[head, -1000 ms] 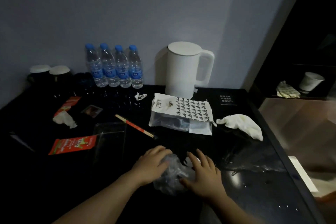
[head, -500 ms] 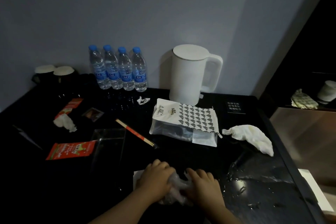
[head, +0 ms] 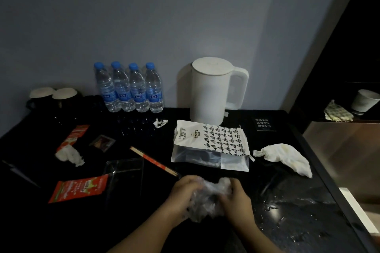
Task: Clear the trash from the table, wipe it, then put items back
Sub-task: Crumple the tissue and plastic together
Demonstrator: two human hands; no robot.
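While wrappers (head: pixel 79 190), tissues (head: pixel 284 157) and chopsticks (head: pixel 153 160) are lying on the desk (head: pixel 236 178) unwiped, the left hand (head: pixel 183 197) and right hand (head: pixel 236 201) are gripping 1 crumpled plastic bag (head: pixel 207 197), clearing barely begun.

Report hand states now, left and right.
Left hand: closed, grips the plastic bag.
Right hand: closed, grips the same bag.
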